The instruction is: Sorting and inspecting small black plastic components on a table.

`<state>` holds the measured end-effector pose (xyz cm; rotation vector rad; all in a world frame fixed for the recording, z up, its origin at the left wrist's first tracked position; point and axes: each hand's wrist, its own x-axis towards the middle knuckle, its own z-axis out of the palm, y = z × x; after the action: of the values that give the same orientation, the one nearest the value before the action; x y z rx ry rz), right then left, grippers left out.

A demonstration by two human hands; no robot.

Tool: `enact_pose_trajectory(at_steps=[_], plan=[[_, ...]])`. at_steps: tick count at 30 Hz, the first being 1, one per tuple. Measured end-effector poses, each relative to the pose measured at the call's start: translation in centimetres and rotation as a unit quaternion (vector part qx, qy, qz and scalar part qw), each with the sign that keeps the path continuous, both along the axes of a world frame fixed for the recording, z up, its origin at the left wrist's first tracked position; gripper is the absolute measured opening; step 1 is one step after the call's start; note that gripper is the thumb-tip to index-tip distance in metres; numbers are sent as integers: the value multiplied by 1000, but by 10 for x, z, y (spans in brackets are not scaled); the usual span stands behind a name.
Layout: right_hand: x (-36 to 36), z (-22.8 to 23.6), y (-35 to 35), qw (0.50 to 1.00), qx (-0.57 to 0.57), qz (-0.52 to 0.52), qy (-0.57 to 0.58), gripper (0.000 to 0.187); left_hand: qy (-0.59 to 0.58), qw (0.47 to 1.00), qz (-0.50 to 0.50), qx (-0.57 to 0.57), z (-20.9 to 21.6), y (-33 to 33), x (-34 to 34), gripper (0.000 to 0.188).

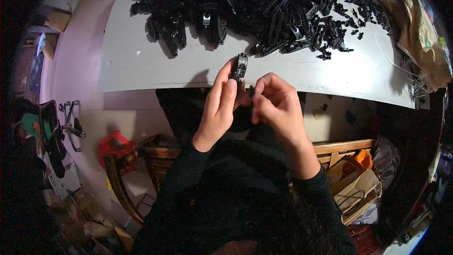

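Note:
My left hand [222,101] is closed round a small black plastic part [240,66], long and rounded at its upper end, held upright just over the table's near edge. Its thumb presses on the part's lower end. Close by on the right, my right hand [278,101] has its fingers curled in with thumb and forefinger together; they are slightly blurred, and whatever they may hold cannot be made out. A gap separates this hand from the black part. Beyond both hands, a large heap of black plastic parts [245,7] covers the far side of the white table [141,71].
Smaller black pieces [349,23] lie scattered at the heap's right. Brown paper [420,33] and loose pale strings [417,78] are at the table's right end. Below stand a wooden chair [122,184], a red plastic stool [115,146] and an open cardboard box [361,193].

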<state>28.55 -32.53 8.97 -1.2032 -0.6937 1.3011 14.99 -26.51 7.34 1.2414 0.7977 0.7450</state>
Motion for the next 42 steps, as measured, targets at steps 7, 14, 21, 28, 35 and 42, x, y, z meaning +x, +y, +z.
enact_pose_trajectory(at_steps=[7, 14, 21, 28, 35, 42], plan=[[6, 7, 2, 983, 25, 48, -174, 13, 61, 968, -131, 205, -2, 4, 1, 47], [3, 2, 0, 997, -26, -68, -15, 16, 22, 983, -112, 143, -3, -3, 4, 47], [12, -22, -19, 999, -30, 13, 15, 14, 84, 974, -207, 30, -2, -5, -8, 49], [-5, -47, -36, 995, -96, 19, -16, 22, 132, 947, -207, 207, 5, 27, -5, 28], [-17, -65, -43, 965, -49, 87, -245, 21, 188, 900, 15, 393, -30, 55, 55, 22], [48, -24, -22, 864, -16, -125, -488, 17, 260, 851, 44, 454, -39, 60, 61, 17]])
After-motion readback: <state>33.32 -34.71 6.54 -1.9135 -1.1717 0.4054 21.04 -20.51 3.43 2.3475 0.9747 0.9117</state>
